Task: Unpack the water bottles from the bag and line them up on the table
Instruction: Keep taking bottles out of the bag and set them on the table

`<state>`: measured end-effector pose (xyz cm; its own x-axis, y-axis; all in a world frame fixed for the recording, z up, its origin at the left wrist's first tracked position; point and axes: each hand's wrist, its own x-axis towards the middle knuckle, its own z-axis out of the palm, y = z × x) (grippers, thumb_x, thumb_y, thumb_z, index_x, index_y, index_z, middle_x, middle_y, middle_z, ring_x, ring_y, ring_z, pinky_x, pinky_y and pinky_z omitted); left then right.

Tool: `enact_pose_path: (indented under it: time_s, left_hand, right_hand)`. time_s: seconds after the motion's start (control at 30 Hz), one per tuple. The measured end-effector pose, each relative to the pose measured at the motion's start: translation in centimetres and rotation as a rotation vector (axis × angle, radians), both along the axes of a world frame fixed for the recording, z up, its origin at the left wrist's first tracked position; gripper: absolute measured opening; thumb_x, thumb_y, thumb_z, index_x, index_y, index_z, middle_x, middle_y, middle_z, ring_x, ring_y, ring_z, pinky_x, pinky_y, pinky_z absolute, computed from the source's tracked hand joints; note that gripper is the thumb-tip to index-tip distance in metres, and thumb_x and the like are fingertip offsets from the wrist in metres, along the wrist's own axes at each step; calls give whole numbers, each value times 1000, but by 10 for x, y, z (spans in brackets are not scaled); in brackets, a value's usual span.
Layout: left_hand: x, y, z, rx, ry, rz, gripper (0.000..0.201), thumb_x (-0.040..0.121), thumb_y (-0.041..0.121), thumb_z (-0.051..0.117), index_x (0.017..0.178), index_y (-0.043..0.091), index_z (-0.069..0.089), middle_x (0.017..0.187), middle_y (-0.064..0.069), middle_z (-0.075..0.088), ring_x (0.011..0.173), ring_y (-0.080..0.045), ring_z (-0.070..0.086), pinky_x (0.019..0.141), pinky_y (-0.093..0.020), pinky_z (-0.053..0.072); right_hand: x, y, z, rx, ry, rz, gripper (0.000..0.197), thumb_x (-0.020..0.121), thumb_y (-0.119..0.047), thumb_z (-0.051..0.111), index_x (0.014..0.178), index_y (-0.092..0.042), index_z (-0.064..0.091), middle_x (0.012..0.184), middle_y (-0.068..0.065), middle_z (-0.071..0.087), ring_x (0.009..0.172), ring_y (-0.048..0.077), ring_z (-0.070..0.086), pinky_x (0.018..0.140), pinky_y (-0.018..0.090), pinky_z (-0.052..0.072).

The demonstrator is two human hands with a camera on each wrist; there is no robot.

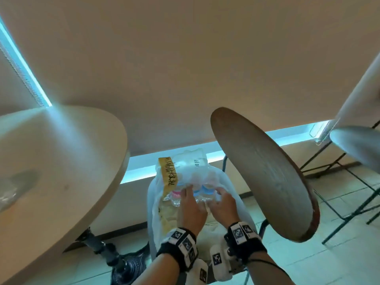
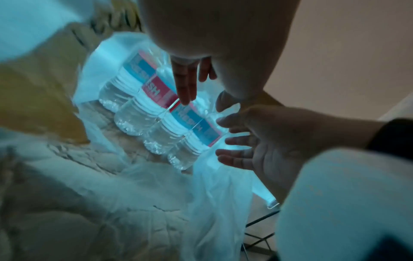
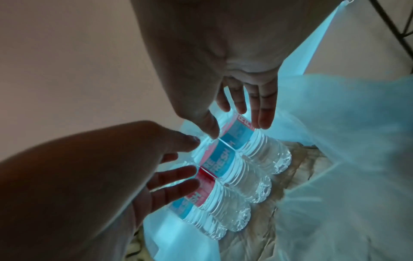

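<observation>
Several clear water bottles (image 1: 203, 192) with blue and red labels lie side by side as a wrapped pack inside a white translucent plastic bag (image 1: 153, 204). My left hand (image 1: 188, 191) and right hand (image 1: 221, 193) both reach into the bag's mouth. In the left wrist view the left hand (image 2: 192, 91) has straight fingers touching the labels of the bottles (image 2: 154, 116). From the right wrist, the right hand (image 3: 239, 121) shows spread fingers over the end bottle of the pack (image 3: 234, 169). Neither hand grips a bottle.
A round beige table (image 1: 61, 153) stands to the left on a black pedestal. To the right is a round brown top (image 1: 263, 173), with black metal chair legs (image 1: 337, 202) beyond it. A yellow label with writing (image 1: 169, 175) shows at the bag's far side. The bag rests on a worn beige seat (image 2: 138, 208).
</observation>
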<state>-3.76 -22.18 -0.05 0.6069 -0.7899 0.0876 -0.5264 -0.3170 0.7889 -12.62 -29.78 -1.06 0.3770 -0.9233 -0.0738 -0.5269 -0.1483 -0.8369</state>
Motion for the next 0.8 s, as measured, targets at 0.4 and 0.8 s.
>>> enact_pose_path:
  time_s: [0.4, 0.8]
  left_hand:
    - [18, -47, -32, 30, -39, 35, 70, 86, 16, 66, 147, 12, 32, 142, -8, 41, 125, -25, 52, 85, -20, 42]
    - [16, -51, -31, 84, -144, 98, 53, 81, 31, 72, 126, 21, 46, 127, -3, 47, 100, -22, 62, 64, -26, 48]
  right_hand:
    - [37, -40, -38, -19, -61, -171, 45, 84, -17, 75, 123, -18, 53, 121, 3, 62, 111, 22, 63, 95, 41, 57]
    - [25, -41, -39, -4, -68, -229, 50, 80, -29, 82, 118, -12, 54, 108, 4, 66, 86, 22, 70, 77, 32, 61]
